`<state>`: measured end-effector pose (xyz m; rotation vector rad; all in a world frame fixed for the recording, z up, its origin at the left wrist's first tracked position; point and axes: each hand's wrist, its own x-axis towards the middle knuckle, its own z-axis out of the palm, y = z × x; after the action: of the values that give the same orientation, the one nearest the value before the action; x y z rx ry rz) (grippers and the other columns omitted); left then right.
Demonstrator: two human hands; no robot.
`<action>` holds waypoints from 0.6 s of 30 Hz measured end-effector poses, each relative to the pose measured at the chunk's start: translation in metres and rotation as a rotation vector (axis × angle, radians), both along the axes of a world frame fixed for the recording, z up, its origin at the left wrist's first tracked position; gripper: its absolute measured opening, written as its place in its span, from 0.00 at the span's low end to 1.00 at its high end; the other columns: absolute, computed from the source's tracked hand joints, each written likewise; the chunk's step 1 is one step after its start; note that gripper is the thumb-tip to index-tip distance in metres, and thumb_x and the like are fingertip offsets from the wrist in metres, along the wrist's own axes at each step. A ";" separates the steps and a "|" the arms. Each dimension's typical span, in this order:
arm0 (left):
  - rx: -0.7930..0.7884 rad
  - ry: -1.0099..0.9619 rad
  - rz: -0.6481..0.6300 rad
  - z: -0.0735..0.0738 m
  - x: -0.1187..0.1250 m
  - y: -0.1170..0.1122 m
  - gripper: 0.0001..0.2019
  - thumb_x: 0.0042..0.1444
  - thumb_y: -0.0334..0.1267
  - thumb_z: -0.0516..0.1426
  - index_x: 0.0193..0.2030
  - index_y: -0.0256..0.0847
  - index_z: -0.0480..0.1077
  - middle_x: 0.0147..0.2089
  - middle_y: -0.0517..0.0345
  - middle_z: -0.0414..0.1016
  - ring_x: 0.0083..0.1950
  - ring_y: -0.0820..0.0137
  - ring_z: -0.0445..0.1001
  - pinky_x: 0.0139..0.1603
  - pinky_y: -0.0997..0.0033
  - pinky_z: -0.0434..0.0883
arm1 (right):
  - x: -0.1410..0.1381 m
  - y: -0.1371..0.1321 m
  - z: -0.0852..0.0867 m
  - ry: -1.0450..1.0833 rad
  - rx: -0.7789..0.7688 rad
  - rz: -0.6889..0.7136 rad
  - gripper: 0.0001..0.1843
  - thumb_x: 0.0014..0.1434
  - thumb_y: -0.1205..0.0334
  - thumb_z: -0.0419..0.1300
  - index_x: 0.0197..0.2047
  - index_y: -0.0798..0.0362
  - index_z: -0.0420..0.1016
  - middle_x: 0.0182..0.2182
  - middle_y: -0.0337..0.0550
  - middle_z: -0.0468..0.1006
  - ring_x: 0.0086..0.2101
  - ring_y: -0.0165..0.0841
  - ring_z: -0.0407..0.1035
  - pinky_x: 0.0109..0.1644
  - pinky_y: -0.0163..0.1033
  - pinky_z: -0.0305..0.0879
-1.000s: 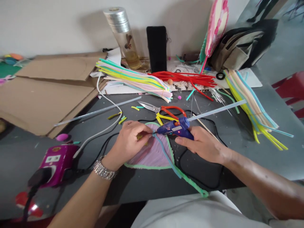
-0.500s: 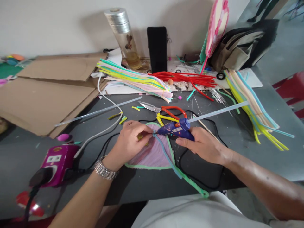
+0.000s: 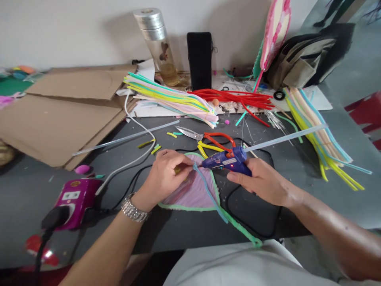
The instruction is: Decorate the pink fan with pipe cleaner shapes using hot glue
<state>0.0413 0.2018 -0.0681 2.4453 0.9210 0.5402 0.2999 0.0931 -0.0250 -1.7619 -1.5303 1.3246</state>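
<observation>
A purple fan-shaped craft piece [image 3: 193, 192] edged in green pipe cleaner lies flat on the dark table [image 3: 297, 186]. My left hand [image 3: 166, 176] rests on it, fingers pinched on the end of a blue pipe cleaner [image 3: 210, 192] that runs down across the piece. My right hand [image 3: 262, 180] grips a blue glue gun [image 3: 228, 161] with its nozzle touching the spot by my left fingertips. A long clear glue stick [image 3: 285, 137] juts from the gun's back. A green pipe cleaner [image 3: 241, 230] trails off toward my lap.
Scissors [image 3: 205, 139] with red and yellow handles lie just behind the gun. Bundles of pastel [image 3: 175, 99], red [image 3: 235, 97] and yellow-blue [image 3: 318, 135] pipe cleaners, a bottle [image 3: 159, 47], a black phone [image 3: 200, 59], cardboard sheets [image 3: 59, 111] and a magenta power strip [image 3: 76, 200] surround the spot.
The view has shifted slightly. My hands and the glue gun hold nearly the same position at the top of the purple piece.
</observation>
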 end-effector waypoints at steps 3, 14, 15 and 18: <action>-0.006 0.006 0.014 0.001 0.003 0.000 0.04 0.60 0.34 0.59 0.37 0.44 0.77 0.36 0.57 0.84 0.38 0.63 0.78 0.54 0.53 0.68 | 0.008 -0.005 0.003 0.021 -0.032 -0.074 0.26 0.62 0.38 0.59 0.24 0.51 0.67 0.16 0.33 0.66 0.19 0.27 0.58 0.24 0.35 0.53; -0.034 0.109 0.078 0.010 0.023 -0.008 0.05 0.58 0.34 0.63 0.40 0.44 0.79 0.39 0.56 0.84 0.43 0.61 0.79 0.53 0.54 0.67 | 0.028 -0.016 0.002 0.033 -0.003 -0.194 0.31 0.59 0.33 0.61 0.21 0.51 0.66 0.15 0.37 0.67 0.19 0.28 0.61 0.24 0.35 0.56; -0.029 0.110 0.094 0.009 0.024 -0.009 0.04 0.58 0.34 0.63 0.40 0.44 0.79 0.39 0.56 0.84 0.42 0.61 0.78 0.52 0.54 0.68 | 0.029 -0.017 0.002 0.037 0.000 -0.195 0.32 0.59 0.33 0.60 0.21 0.51 0.65 0.16 0.37 0.67 0.19 0.28 0.61 0.24 0.35 0.56; -0.003 0.100 0.124 0.007 0.025 -0.012 0.02 0.59 0.35 0.63 0.39 0.43 0.77 0.38 0.56 0.83 0.42 0.61 0.78 0.52 0.53 0.68 | 0.030 -0.019 0.000 0.065 0.007 -0.198 0.32 0.60 0.32 0.60 0.21 0.51 0.66 0.16 0.37 0.68 0.20 0.28 0.61 0.24 0.35 0.57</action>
<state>0.0665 0.1895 -0.0609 2.4427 1.1193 0.4613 0.3298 0.0743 -0.0249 -1.7959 -1.2872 1.2638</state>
